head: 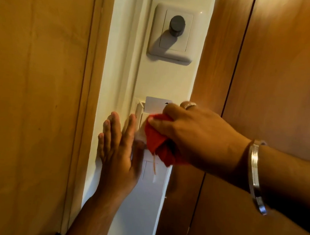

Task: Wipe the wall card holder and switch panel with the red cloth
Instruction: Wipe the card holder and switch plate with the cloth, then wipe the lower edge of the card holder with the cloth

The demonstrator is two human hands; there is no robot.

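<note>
— Where is the red cloth just now?

— Bunched in the right hand, whose fingers are curled tight around it, pressing it against the front of the white card holder. A loose thread hangs from the cloth, below the holder.

— And the card holder itself?

— It sits on the narrow white wall strip between two wooden panels. A white card stands in its top slot, partly covered by the right hand's knuckles.

— What of the left hand?

— Flat against the wall just left of the card holder, fingers stretched out and holding nothing — its thumb side touches the holder's edge.

— The switch panel?

— Two show. A white panel with a dark round knob is well above the card holder; another pale panel lies directly below it, half hidden by the cloth and left hand.

— Anything else?

— A silver bangle on the right wrist, a ring on one finger.
</note>
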